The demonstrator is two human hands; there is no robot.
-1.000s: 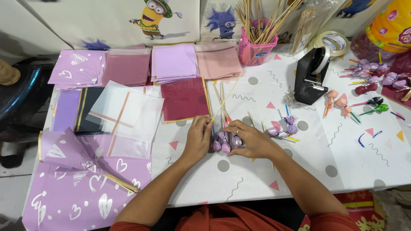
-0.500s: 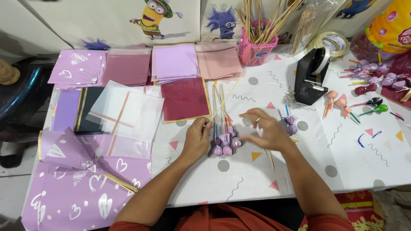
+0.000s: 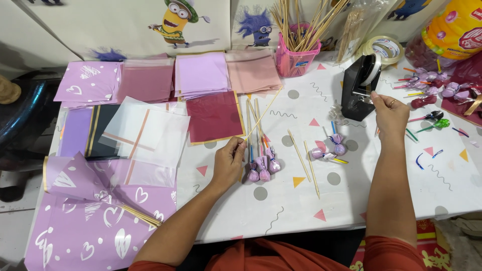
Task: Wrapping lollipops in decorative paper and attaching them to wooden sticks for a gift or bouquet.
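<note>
A small bundle of wrapped lollipops (image 3: 262,168) is held down on the surface (image 3: 281,211) by the left hand (image 3: 228,161), whose fingers are closed around the sticks just above the purple-wrapped heads. The heads lie side by side, touching, with a thin skewer (image 3: 263,116) running up and away from the grip. The right hand (image 3: 390,114) is stretched out to the black tape dispenser (image 3: 359,88), well apart from the bundle; its fingers are pinched at the front edge of the dispenser, though whether tape is actually gripped cannot be told.

As far as can be judged, the work is at an early-to-middle stage. A few lollipops have been gathered and lined up, but no tape is seen around them yet. Two more wrapped lollipops (image 3: 331,148) lie loose between the hands, and bare skewers (image 3: 307,163) rest beside them, unused. Stacks of pink and lilac paper sheets (image 3: 201,75) lie untouched along the far side, and a dark red sheet (image 3: 215,116) lies just above the bundle. At the near left, a purple heart-printed wrap (image 3: 90,221) holding sticks appears already folded, suggesting that one piece has been made up while the bundle in hand remains unbound and unwrapped.
</note>
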